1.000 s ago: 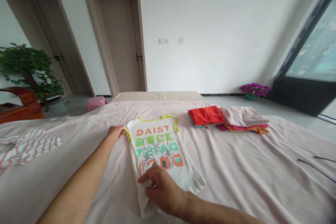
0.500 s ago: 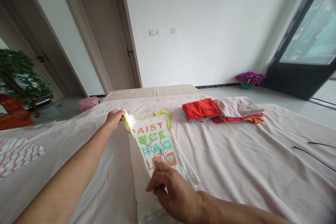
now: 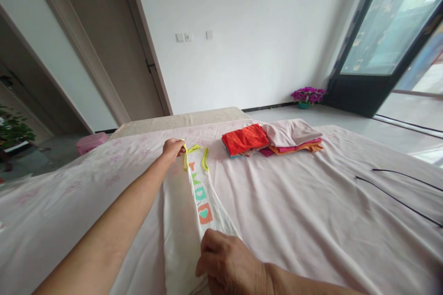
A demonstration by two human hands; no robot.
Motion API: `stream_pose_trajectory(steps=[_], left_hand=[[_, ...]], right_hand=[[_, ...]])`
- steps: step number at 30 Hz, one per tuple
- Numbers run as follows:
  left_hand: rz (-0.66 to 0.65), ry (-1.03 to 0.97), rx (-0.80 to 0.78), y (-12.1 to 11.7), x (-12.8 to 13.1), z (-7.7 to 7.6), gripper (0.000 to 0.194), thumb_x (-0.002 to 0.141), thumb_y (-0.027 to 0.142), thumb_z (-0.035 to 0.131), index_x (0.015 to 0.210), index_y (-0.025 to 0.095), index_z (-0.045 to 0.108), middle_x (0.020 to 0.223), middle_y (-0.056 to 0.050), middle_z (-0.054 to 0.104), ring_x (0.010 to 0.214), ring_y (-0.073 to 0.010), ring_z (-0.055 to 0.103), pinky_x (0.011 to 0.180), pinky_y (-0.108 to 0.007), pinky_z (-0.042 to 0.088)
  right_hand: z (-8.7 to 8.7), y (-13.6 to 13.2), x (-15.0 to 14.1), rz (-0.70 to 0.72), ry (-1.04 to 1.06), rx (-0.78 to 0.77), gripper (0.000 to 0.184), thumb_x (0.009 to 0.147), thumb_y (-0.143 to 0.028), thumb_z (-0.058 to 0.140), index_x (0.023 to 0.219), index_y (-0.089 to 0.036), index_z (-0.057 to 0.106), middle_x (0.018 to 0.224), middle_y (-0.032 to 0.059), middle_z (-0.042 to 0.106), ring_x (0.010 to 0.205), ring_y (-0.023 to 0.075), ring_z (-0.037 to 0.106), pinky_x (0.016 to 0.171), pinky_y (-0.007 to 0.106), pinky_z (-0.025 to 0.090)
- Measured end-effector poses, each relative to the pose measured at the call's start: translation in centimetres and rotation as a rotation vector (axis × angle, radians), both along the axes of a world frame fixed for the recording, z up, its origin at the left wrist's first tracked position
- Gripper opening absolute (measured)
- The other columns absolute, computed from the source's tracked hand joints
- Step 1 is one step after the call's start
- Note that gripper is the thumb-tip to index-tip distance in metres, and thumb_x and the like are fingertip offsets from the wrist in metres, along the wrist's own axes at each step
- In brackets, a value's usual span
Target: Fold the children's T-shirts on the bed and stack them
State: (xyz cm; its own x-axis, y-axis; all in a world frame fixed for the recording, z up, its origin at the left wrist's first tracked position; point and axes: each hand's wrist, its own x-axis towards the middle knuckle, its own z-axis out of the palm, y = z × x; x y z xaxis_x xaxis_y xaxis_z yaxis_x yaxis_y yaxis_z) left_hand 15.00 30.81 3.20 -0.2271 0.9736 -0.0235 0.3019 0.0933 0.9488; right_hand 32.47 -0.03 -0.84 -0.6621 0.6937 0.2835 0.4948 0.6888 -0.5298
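Left hand is pinching tight on the yellow trim at the far shoulder of a white sleeveless top, thumb and fingers closed with no gap I'm seeing. Right hand is curling over the near end, knuckles up, and it's touching the top, but its fingertips are hiding underneath, so I can't tell if they're pinching cloth or just pressing.

Only the head cam to go on, btw. The top is lying on a pale pink flowered sheet, stretching lengthwise between the two hands: long axis is running away from the wearer, left hand at the far end, right hand at the near one (and closer to the camera). A plain white panel is covering the left side, while a strip of colorful print is showing along the right.

Edge-wise, its left side is running beside the left forearm. Its right side is facing a wrinkled stretch of sheet, with red folded fabric and a pale folded garment sitting farther back to the right. Two black cords are trailing well off to the right.
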Motion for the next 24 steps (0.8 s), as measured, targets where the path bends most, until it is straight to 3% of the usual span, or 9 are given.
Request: stream_pose_trajectory(steps=[7, 15, 20, 24], left_hand=[[-0.007, 0.066, -0.004, 2.0, 3.9, -2.8, 0.018, 0.070, 0.022, 0.066, 0.085, 0.012, 0.067, 0.065, -0.006, 0.070, 0.057, -0.0161, 0.069, 0.048, -0.020, 0.050], [-0.023, 0.076, -0.017, 3.5, 5.8, -5.2, 0.020, 0.081, 0.029, 0.069, 0.091, 0.012, 0.068, 0.066, -0.001, 0.069, 0.057, -0.0131, 0.067, 0.055, -0.025, 0.055], [-0.162, 0.026, 0.041, 2.9, 5.6, -5.9, 0.026, 0.079, 0.029, 0.071, 0.097, 0.010, 0.069, 0.080, -0.007, 0.074, 0.071, -0.0150, 0.071, 0.071, -0.029, 0.058], [-0.290, 0.060, 0.146, 1.8, 3.7, -5.6, 0.035, 0.073, 0.029, 0.073, 0.105, 0.014, 0.072, 0.102, -0.009, 0.076, 0.093, -0.0195, 0.072, 0.089, -0.032, 0.055]], right_hand=[[0.0, 0.8, 1.2, 0.017, -0.071, 0.054, 0.012, 0.075, -0.023, 0.064, 0.086, -0.021, 0.068, 0.088, 0.0010, 0.057, 0.071, 0.0120, 0.051, 0.059, 0.022, 0.037], [0.5, 1.2, 1.8, -0.067, -0.257, 0.016, 0.006, 0.075, -0.025, 0.066, 0.078, -0.020, 0.065, 0.087, 0.0020, 0.057, 0.067, 0.0123, 0.048, 0.053, 0.025, 0.030], [3.1, 1.0, 2.0, -0.202, -0.452, -0.074, 0.005, 0.075, -0.023, 0.062, 0.076, -0.018, 0.063, 0.086, 0.0050, 0.062, 0.071, 0.0158, 0.052, 0.059, 0.028, 0.034], [5.9, 0.7, 2.4, -0.307, -0.578, -0.092, 0.010, 0.075, -0.021, 0.058, 0.078, -0.016, 0.066, 0.084, 0.0095, 0.065, 0.079, 0.0217, 0.058, 0.070, 0.034, 0.038]])
